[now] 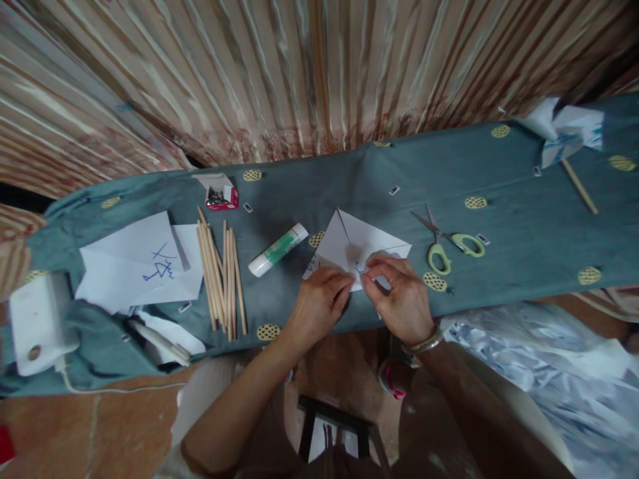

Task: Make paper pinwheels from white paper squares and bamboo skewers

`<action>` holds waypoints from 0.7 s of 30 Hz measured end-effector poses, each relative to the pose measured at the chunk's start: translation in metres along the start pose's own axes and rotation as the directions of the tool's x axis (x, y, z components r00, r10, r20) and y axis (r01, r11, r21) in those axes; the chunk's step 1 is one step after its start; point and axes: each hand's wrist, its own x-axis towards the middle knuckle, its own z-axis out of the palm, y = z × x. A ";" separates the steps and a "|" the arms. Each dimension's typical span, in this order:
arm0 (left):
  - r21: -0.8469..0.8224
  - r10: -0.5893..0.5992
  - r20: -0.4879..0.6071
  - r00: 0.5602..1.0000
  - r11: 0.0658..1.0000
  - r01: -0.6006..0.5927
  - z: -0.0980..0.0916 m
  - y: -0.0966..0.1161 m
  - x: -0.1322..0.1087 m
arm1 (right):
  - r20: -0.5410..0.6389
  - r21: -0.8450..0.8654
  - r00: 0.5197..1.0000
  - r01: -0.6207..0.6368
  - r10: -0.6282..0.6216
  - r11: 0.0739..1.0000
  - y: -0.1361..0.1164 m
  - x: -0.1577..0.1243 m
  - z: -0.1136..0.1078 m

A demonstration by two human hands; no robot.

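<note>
A white paper square (364,236) lies on the cloth in front of me, with diagonal lines running in from its corners and blue pen marks on it. My left hand (322,299) is closed in a pinch at its near edge. Opposite it, my right hand (399,299) pinches the paper near the middle, thumb and forefinger together. The fingertips of both hands almost meet, and they hide part of the near edge. Right of the paper lie scissors (439,243) with light green handles, blades parted. A green and white glue stick (278,250) rests to the left.
Several wooden sticks (232,279) lie left of the glue stick. Beyond them are white sheets (130,259) with blue drawing and a white box-shaped device (40,326) with a cord. A small red box (222,196) holds metal bits. A paper pinwheel (569,136) lies far right.
</note>
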 end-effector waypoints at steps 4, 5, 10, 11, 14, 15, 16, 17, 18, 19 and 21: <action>0.011 -0.012 0.014 1.000 1.000 0.012 -0.001 0.001 0.000 | -0.010 -0.016 1.000 0.018 -0.019 1.000 0.000 0.000 0.000; 0.011 -0.014 0.016 1.000 1.000 0.013 -0.001 0.001 0.001 | -0.010 -0.020 1.000 0.023 -0.023 1.000 0.000 0.000 0.000; 0.011 -0.004 0.022 1.000 1.000 0.004 -0.002 0.001 0.002 | -0.005 -0.033 1.000 0.031 -0.031 0.999 0.000 0.000 0.000; 0.013 -0.002 0.024 1.000 1.000 0.002 -0.002 0.001 0.002 | -0.008 -0.036 0.999 0.032 -0.032 0.999 -0.001 0.000 0.000; 0.017 -0.002 0.035 0.999 1.000 0.001 -0.002 0.001 0.002 | -0.020 -0.041 0.999 0.037 -0.038 0.998 -0.001 -0.001 0.000; 0.019 -0.003 0.040 0.999 1.000 0.003 -0.002 0.001 0.002 | -0.025 -0.042 0.999 0.039 -0.040 0.998 -0.001 -0.001 0.000; 0.020 -0.005 0.042 0.999 1.000 0.004 -0.002 0.001 0.002 | -0.035 -0.045 0.998 0.043 -0.045 0.998 -0.001 -0.001 0.000; 0.021 -0.008 0.047 0.999 1.000 0.007 -0.002 0.001 0.002 | -0.046 -0.052 0.997 0.052 -0.054 0.997 -0.001 -0.002 0.000; 0.022 -0.012 0.052 0.999 1.000 0.011 -0.002 0.000 0.002 | -0.057 -0.063 0.996 0.068 -0.071 0.996 0.000 -0.002 0.000; 0.023 -0.015 0.059 0.998 1.000 0.014 -0.002 0.000 0.002 | -0.062 -0.080 0.993 0.094 -0.099 0.992 0.000 -0.002 0.000; 0.025 -0.022 0.069 0.997 0.999 0.020 -0.002 0.000 0.002 | -0.047 -0.117 0.984 0.166 -0.173 0.979 0.001 -0.003 0.000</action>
